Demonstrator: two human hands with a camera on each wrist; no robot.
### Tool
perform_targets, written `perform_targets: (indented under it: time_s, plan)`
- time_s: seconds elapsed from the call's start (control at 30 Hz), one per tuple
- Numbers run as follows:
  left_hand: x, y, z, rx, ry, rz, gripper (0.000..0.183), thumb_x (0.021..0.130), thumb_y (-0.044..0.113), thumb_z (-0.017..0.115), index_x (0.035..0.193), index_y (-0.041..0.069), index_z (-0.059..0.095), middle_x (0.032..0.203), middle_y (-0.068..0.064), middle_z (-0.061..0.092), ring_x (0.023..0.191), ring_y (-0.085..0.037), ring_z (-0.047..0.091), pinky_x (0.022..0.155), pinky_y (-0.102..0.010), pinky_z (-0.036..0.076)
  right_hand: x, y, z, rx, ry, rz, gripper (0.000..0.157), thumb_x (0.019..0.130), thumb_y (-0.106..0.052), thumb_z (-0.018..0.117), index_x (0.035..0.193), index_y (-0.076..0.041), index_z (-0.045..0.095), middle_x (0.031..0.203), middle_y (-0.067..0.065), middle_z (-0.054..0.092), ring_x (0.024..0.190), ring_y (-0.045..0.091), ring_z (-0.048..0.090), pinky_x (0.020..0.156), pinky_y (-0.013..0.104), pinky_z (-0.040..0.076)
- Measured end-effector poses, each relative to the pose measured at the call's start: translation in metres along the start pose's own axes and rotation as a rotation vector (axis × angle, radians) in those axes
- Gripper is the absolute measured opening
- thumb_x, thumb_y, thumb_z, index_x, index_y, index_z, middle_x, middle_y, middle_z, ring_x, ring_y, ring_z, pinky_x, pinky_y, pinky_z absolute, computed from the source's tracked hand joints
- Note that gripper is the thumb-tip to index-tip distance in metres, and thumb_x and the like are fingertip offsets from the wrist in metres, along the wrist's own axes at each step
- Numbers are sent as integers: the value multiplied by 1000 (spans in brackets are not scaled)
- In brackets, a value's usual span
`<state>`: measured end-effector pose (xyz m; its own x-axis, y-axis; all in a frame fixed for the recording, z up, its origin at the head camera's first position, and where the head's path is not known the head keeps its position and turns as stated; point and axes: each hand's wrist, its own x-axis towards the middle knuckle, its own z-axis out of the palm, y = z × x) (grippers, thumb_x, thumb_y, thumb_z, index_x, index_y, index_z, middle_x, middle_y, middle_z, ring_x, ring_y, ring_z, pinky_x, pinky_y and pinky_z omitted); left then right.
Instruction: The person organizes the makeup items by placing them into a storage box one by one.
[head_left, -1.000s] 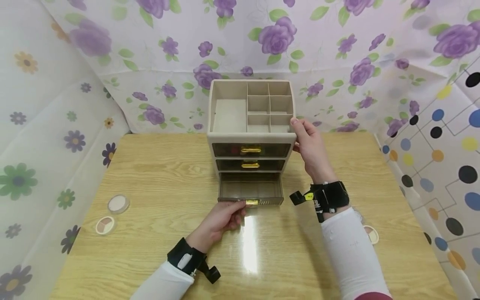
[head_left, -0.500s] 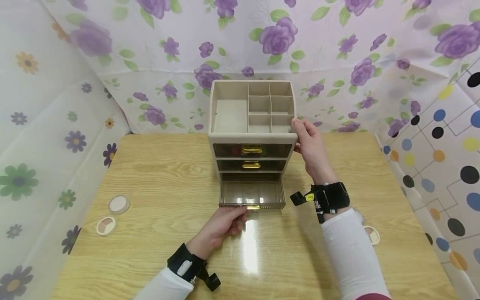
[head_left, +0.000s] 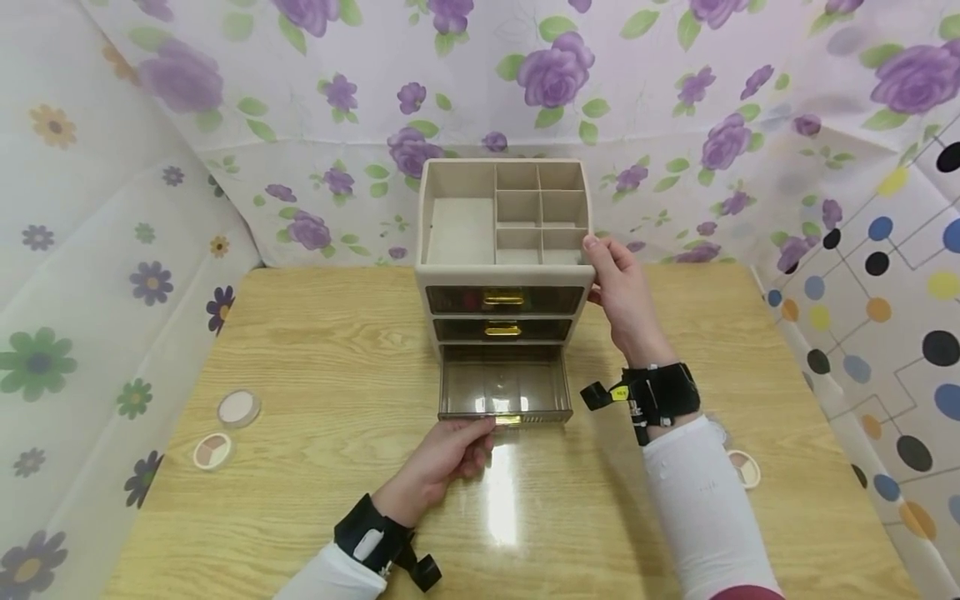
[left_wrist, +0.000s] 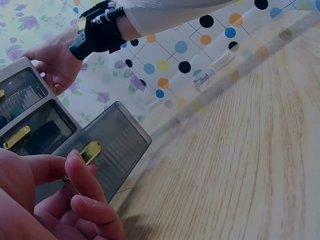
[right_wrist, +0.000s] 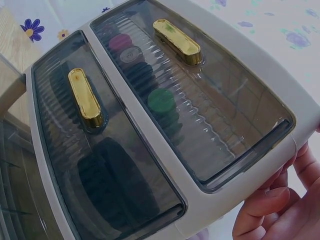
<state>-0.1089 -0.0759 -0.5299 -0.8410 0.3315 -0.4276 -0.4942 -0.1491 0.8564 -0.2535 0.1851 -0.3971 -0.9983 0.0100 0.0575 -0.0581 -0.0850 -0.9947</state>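
A beige desktop organizer (head_left: 495, 271) stands at the back middle of the table, with open compartments on top and three tinted drawers below. The bottom drawer (head_left: 504, 383) is pulled out, and only its own dividing lines show inside. My left hand (head_left: 450, 454) pinches that drawer's gold handle (left_wrist: 91, 152) between thumb and fingers. At the organizer's upper right side, my right hand (head_left: 622, 292) grips the edge, thumb at the top rim. Through the top drawer's front (right_wrist: 185, 100), pink and green round items show; a dark shape lies behind the middle drawer's front (right_wrist: 100, 145).
Two round makeup compacts, a pale one (head_left: 237, 408) and a sectioned one (head_left: 213, 451), lie on the table's left. Another sectioned compact (head_left: 743, 470) is by the right forearm, with a clear round item partly hidden there. Patterned cloths hang behind and at both sides.
The left hand has drawn the bottom drawer a little farther out toward me. The right hand keeps its grip on the organizer's side.
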Motion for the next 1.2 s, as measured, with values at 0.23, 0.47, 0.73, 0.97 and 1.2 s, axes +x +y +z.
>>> perform_targets:
  time_s: [0.23, 0.47, 0.73, 0.97, 1.2]
  plan:
    - [-1, -1, 1, 1, 6, -13, 28, 107, 24, 67, 105, -3, 76, 75, 4, 65, 59, -4, 53, 53, -20, 38, 0, 0, -1, -3, 9, 5, 31, 109, -47, 61, 93, -20, 59, 102, 3, 59, 94, 18, 66, 80, 35, 51]
    - [-3, 0, 2, 11, 19, -17, 26, 106, 24, 69, 99, -1, 74, 73, 4, 63, 58, -4, 53, 52, -19, 38, -1, -1, -1, 1, 6, 10, 31, 109, -47, 62, 93, -20, 59, 102, 3, 59, 94, 18, 66, 81, 35, 50]
    - [-4, 1, 2, -2, 16, -18, 26, 106, 23, 68, 92, 1, 74, 73, 3, 66, 55, -4, 54, 51, -19, 38, -1, -3, -2, 17, 2, 6, 29, 109, -45, 61, 95, -19, 62, 104, 3, 58, 93, 16, 67, 81, 35, 51]
    - [-7, 3, 0, 31, 3, -23, 29, 106, 24, 68, 86, 4, 72, 69, 3, 64, 54, -4, 54, 51, -20, 39, -2, -3, -1, 6, -5, 10, 31, 109, -47, 61, 95, -19, 61, 108, 5, 58, 95, 18, 67, 81, 36, 51]
    - [-9, 7, -4, 190, -133, -52, 40, 106, 31, 67, 98, -6, 76, 76, -6, 72, 56, -11, 60, 50, -22, 40, -1, 0, -1, 10, -3, 5, 31, 109, -46, 62, 95, -19, 60, 104, 4, 58, 93, 17, 66, 79, 35, 52]
